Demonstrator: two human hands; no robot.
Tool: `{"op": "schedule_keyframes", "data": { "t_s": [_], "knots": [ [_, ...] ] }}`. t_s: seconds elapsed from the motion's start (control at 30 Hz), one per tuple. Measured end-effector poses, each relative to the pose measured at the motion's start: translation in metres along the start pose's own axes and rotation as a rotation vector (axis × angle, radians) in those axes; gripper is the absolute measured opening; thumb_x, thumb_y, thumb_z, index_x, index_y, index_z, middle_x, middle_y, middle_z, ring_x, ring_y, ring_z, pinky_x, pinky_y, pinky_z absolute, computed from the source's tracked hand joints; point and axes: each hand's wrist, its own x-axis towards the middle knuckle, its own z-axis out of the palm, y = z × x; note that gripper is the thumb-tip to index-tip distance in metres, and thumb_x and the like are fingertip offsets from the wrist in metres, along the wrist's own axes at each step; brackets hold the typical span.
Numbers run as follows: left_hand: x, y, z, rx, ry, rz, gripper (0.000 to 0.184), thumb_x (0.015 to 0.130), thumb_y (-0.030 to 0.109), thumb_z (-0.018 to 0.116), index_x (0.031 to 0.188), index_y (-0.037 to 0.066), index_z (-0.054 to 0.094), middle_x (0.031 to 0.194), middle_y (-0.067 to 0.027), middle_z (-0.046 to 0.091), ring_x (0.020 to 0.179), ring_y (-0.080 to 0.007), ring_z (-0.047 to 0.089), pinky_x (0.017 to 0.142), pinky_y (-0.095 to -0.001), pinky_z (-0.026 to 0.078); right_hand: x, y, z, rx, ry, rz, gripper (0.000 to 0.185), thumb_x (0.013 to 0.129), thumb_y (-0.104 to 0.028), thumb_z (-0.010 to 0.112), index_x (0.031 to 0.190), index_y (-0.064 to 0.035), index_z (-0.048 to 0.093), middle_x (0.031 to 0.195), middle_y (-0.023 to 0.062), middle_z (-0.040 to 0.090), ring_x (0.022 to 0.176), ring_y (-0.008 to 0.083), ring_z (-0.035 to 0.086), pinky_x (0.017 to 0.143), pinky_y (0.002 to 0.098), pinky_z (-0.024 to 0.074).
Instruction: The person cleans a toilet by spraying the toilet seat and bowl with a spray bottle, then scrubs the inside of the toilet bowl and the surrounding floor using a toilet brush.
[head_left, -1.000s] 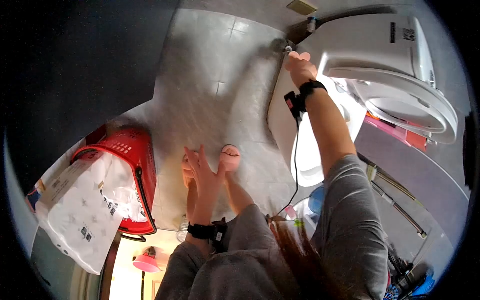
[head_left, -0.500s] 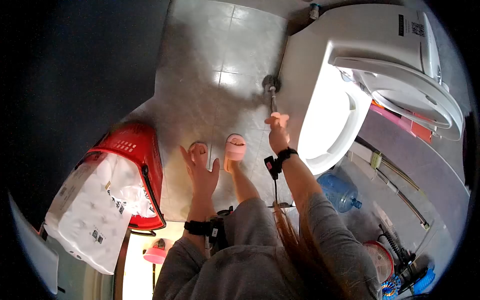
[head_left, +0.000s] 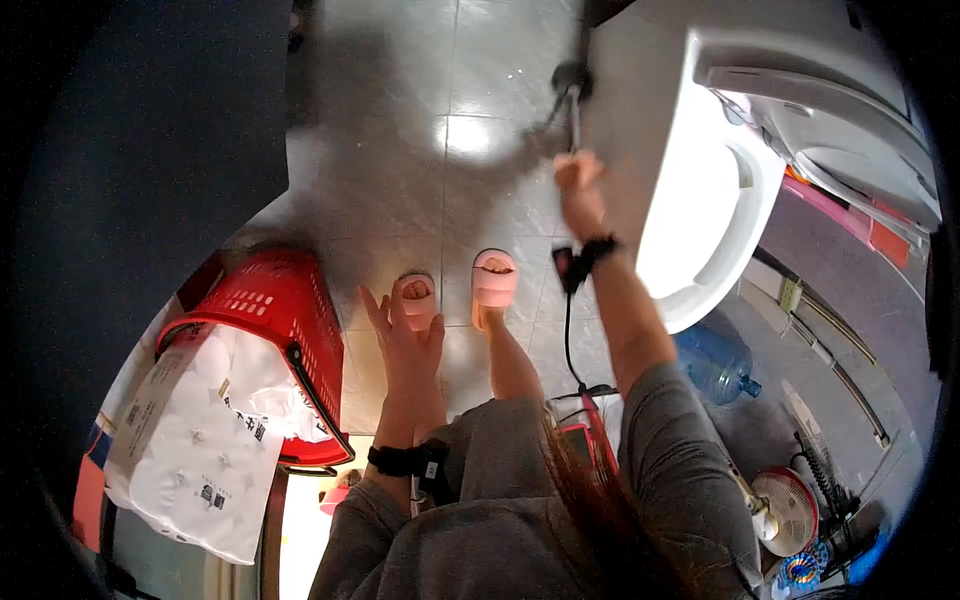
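My right hand (head_left: 582,195) is closed around the handle of a toilet brush (head_left: 575,120), slightly blurred by motion. The brush's dark round head points away from me, above the tiled floor and beside the toilet's outer side. To the right stands the white toilet (head_left: 672,215), its lid and seat raised and the bowl brightly lit. My left hand (head_left: 408,345) hangs with fingers spread, holding nothing, over the floor near my pink slippers (head_left: 494,282).
At left, a red basket (head_left: 290,275) holds a white plastic-wrapped pack (head_left: 190,450). Right of my arm lies a clear blue water jug (head_left: 715,365). A small fan (head_left: 785,510) stands at lower right. A dark panel (head_left: 170,130) fills the upper left.
My right hand and the brush have moved forward, away from my body. The view has shifted, so the toilet and basket appear further right. My left hand remains spread.
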Motion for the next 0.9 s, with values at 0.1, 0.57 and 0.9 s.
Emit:
{"op": "schedule_keyframes", "data": {
  "t_s": [0.1,0.57,0.9],
  "knots": [
    [-0.003,0.006,0.006,-0.012,0.026,0.06,0.067,0.067,0.017,0.065,0.124,0.004,0.032,0.133,-0.0249,0.003,0.113,-0.038,0.034,0.088,-0.0415,0.037,-0.098,0.091,-0.017,-0.733,0.086,-0.536,0.028,0.075,0.003,0.043,0.102,-0.0028,0.04,0.089,0.0099,0.053,0.06,0.0173,0.051,0.053,0.0254,0.0407],
    [-0.001,0.015,0.006,0.054,-0.116,0.136,0.066,0.067,0.016,0.065,0.122,0.002,0.032,0.132,-0.0269,0.004,0.112,-0.0385,0.034,0.087,-0.0432,0.037,0.015,0.041,0.005,-0.635,-0.011,-0.135,0.03,0.085,-0.012,0.035,0.114,-0.01,0.029,0.088,0.0177,0.058,0.082,0.0328,0.056,0.069,0.0386,0.045],
    [0.002,0.037,-0.006,0.159,-0.183,0.295,0.062,0.07,0.014,0.06,0.122,0.001,0.03,0.131,-0.029,0.005,0.113,-0.0394,0.033,0.088,-0.0426,0.036,-0.27,0.163,-0.051,-0.693,-0.085,0.184,0.029,0.086,-0.013,0.031,0.115,-0.0121,0.027,0.092,0.0186,0.053,0.072,0.0345,0.055,0.062,0.0413,0.0434]
  ]
}}
